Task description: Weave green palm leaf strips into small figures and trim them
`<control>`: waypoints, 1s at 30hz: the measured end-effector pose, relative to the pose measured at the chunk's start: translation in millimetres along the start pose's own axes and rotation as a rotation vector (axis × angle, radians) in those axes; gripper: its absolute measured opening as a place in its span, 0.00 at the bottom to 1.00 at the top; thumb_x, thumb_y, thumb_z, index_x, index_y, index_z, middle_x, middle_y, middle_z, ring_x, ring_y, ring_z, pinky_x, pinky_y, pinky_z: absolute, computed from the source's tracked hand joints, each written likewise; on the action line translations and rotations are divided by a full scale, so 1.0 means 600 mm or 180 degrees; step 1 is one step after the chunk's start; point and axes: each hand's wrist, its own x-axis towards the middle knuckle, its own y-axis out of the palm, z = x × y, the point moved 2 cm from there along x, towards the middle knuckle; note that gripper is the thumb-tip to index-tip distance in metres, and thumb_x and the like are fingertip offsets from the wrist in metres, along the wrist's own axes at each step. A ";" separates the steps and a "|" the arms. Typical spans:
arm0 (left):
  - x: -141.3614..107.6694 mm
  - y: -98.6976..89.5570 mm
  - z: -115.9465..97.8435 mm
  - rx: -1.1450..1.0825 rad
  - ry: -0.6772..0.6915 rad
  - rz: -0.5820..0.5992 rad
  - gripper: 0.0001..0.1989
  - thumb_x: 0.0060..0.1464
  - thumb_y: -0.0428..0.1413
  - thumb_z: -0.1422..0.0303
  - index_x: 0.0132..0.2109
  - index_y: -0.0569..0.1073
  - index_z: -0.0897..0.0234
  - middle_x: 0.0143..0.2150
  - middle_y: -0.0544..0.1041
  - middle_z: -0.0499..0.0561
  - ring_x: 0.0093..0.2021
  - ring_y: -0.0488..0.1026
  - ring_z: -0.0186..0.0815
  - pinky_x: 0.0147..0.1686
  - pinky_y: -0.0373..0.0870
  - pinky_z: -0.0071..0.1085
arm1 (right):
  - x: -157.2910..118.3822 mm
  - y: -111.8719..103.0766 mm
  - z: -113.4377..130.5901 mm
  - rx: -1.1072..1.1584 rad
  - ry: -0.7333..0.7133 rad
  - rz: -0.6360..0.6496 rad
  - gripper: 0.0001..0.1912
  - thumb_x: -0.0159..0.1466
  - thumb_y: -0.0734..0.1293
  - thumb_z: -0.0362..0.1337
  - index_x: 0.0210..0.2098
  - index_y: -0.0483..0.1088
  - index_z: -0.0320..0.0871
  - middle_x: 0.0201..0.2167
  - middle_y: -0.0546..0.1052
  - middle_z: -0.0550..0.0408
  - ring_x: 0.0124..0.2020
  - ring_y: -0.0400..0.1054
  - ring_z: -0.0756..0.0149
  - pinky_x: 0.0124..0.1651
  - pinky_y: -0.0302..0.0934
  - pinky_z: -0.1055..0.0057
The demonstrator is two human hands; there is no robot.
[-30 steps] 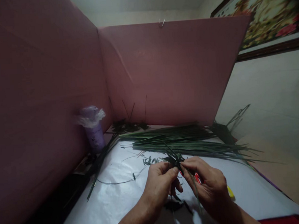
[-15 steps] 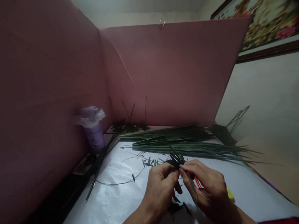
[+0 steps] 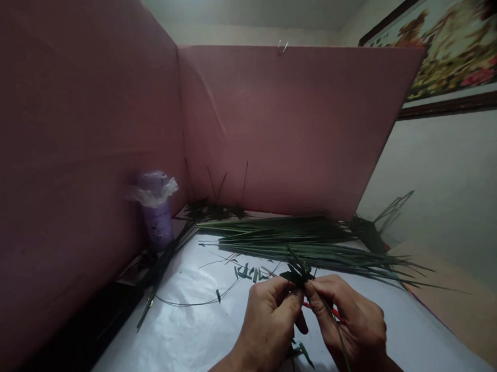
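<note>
Between my two hands is a small dark green piece made of folded leaf strips [image 3: 298, 274], with pointed ends sticking up and out. My left hand [image 3: 270, 319] pinches its lower left side between thumb and fingers. The thumb and forefinger of my right hand [image 3: 349, 314] close on its base at the right. From there a long thin leaf strip [image 3: 341, 343] hangs down across the right palm. Part of a red-handled tool [image 3: 336, 313] shows behind my right fingers; its kind is hidden. Cut leaf bits [image 3: 306, 355] lie below the hands.
Long green leaves [image 3: 276, 232] lie in bundles across the back of the white tabletop [image 3: 190, 335]. Small leaf scraps [image 3: 251, 273] are scattered before them. A purple container [image 3: 158, 222] with clear plastic stands at the left. Pink panels [image 3: 279, 133] rise behind and at the left.
The view has shifted slightly. Both hands still grip the leaf piece, now a little lower and further right in the picture. The yellow object by my right wrist is no longer visible.
</note>
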 end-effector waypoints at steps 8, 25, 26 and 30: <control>0.000 0.001 0.001 -0.0128 -0.0208 -0.0016 0.09 0.51 0.49 0.69 0.31 0.71 0.69 0.17 0.66 0.45 0.16 0.60 0.25 0.17 0.54 0.22 | -0.001 0.006 -0.002 0.0078 -0.0001 0.0044 0.07 0.57 0.64 0.25 0.34 0.67 0.40 0.25 0.71 0.56 0.24 0.65 0.71 0.26 0.60 0.74; 0.003 0.001 0.000 -0.0250 -0.0277 -0.0087 0.10 0.51 0.50 0.66 0.29 0.69 0.69 0.16 0.66 0.45 0.16 0.60 0.25 0.16 0.55 0.22 | 0.000 0.003 0.000 -0.0069 -0.0300 -0.0019 0.09 0.55 0.65 0.24 0.34 0.68 0.40 0.25 0.73 0.54 0.26 0.67 0.69 0.27 0.60 0.73; 0.002 0.001 0.001 -0.0221 -0.0261 -0.0080 0.10 0.51 0.50 0.66 0.29 0.69 0.69 0.17 0.66 0.45 0.16 0.61 0.25 0.17 0.55 0.22 | 0.000 0.002 0.000 -0.0149 -0.0301 -0.0046 0.08 0.55 0.65 0.24 0.34 0.68 0.40 0.25 0.73 0.54 0.25 0.67 0.69 0.27 0.60 0.73; 0.000 0.003 0.004 -0.0222 -0.0214 -0.0005 0.10 0.52 0.49 0.66 0.32 0.71 0.70 0.17 0.66 0.45 0.17 0.61 0.25 0.17 0.55 0.22 | 0.000 0.002 0.000 -0.0415 -0.0307 -0.0030 0.06 0.57 0.65 0.26 0.35 0.68 0.39 0.26 0.74 0.54 0.25 0.68 0.70 0.28 0.60 0.74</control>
